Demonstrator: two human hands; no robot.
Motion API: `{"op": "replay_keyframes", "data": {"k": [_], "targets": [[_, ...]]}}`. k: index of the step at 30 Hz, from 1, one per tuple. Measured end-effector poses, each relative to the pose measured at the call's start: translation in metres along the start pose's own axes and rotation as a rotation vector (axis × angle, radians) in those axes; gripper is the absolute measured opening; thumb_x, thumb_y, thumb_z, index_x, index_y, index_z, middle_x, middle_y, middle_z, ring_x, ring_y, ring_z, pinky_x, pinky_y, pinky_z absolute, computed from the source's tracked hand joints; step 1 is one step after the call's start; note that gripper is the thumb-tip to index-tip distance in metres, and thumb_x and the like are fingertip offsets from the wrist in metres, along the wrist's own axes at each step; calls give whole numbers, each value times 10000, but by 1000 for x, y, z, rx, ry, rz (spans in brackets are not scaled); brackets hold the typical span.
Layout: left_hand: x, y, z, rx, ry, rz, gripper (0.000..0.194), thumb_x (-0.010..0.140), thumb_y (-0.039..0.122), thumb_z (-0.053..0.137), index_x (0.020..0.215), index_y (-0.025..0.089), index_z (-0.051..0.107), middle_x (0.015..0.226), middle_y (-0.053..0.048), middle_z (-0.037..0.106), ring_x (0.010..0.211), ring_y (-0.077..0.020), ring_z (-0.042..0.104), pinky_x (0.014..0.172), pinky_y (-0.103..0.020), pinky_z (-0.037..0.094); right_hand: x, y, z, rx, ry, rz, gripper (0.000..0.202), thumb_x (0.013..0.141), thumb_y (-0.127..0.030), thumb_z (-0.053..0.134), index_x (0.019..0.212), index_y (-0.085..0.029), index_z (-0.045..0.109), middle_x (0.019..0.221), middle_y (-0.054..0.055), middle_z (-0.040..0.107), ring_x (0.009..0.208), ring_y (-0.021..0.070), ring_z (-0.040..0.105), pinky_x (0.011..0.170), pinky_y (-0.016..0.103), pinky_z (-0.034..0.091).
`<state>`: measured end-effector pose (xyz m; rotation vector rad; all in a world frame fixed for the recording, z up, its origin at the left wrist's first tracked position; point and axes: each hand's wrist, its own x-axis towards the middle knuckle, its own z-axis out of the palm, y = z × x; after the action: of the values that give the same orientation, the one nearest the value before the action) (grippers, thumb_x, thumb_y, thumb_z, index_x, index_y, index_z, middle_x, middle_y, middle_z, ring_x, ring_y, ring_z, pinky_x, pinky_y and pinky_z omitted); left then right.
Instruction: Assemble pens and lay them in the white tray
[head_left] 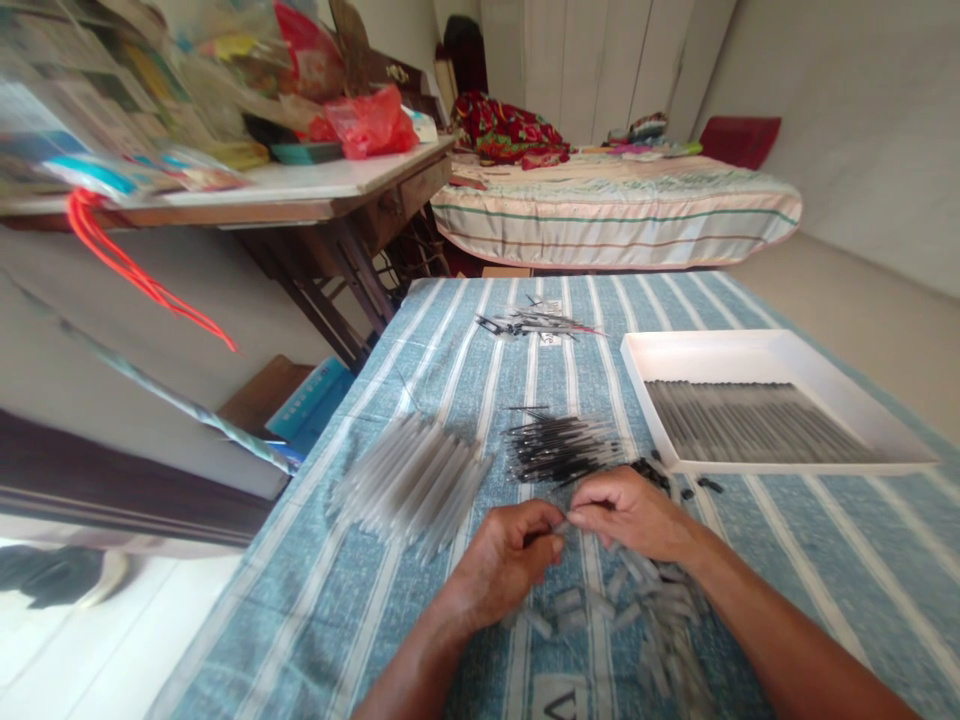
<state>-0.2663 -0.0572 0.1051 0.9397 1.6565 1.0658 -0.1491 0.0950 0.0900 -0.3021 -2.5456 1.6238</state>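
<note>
My left hand [514,555] and my right hand [626,510] meet over the striped cloth, fingertips pinched together around something small that I cannot make out. Left of them lies a pile of translucent grey tubes [420,480]. Just beyond my hands is a bundle of thin black refills [559,447]. Small black pieces [651,472] sit beside my right hand's knuckles. Short clear caps [667,620] are scattered below my hands, partly under my right forearm.
A white tray [780,466] at the right holds a row of grey tubes. More thin dark pieces [536,322] lie at the table's far end. A cluttered desk [300,195] stands at the left, a bed [615,215] behind.
</note>
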Motion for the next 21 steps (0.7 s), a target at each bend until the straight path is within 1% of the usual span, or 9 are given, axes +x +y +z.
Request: {"op": "replay_keyframes", "data": {"k": [3,7,9,10,12,14,18,19,21], "targets": [[1,-3,1,13,7,34,111,768,167,520,808,134,618,612,23,543,496,-82,443,468,-202,333,1,-1,0,-89,32,-86,317,833,-262,535,541,-142,550,485,-41,439,475,76,430,470,194,309],[1,-4,0,-5,33,49,111,778,184,528,822,134,616,628,18,548,515,-87,452,483,-208,341,0,-2,0,-30,98,-105,94,765,-237,627,754,-144,633,633,-22,554,579,91,482,548,193,362],[0,-2,0,0,35,41,110,779,184,528,823,132,614,623,18,549,511,-88,453,483,-210,341,0,-1,1,-14,111,-100,84,758,-229,636,757,-146,626,625,-27,554,571,88,477,547,190,359],[0,-2,0,8,32,37,109,777,182,529,819,130,615,616,18,547,505,-88,450,480,-211,338,0,0,2,-28,103,-113,120,777,-242,620,707,-145,613,591,-32,530,552,84,461,534,192,346],[-1,0,-1,25,21,32,105,771,174,530,808,128,617,604,20,543,496,-86,444,472,-211,327,0,1,2,-77,81,-158,294,825,-297,573,574,-146,555,523,-40,457,508,77,410,504,202,309],[-1,0,0,31,17,36,100,767,168,534,801,131,620,602,21,543,491,-83,439,468,-210,318,0,1,2,-106,83,-190,373,848,-342,543,530,-147,526,513,-36,435,503,79,400,501,211,301],[-1,-2,0,17,33,53,92,778,184,536,794,139,614,610,25,540,502,-82,445,479,-206,329,0,0,1,-61,138,-172,184,803,-321,607,736,-151,620,643,-6,565,593,103,497,566,209,369],[-1,-3,0,14,31,57,94,781,190,537,801,140,614,614,25,541,504,-81,446,479,-206,330,0,-1,1,-55,139,-173,168,800,-312,611,750,-152,622,656,-3,573,603,106,505,575,209,376],[0,-3,0,13,19,58,102,782,196,538,811,139,618,612,26,538,500,-80,442,475,-204,326,0,-1,1,-70,119,-189,228,830,-311,573,669,-150,601,619,-4,546,582,102,493,564,212,368]]}}
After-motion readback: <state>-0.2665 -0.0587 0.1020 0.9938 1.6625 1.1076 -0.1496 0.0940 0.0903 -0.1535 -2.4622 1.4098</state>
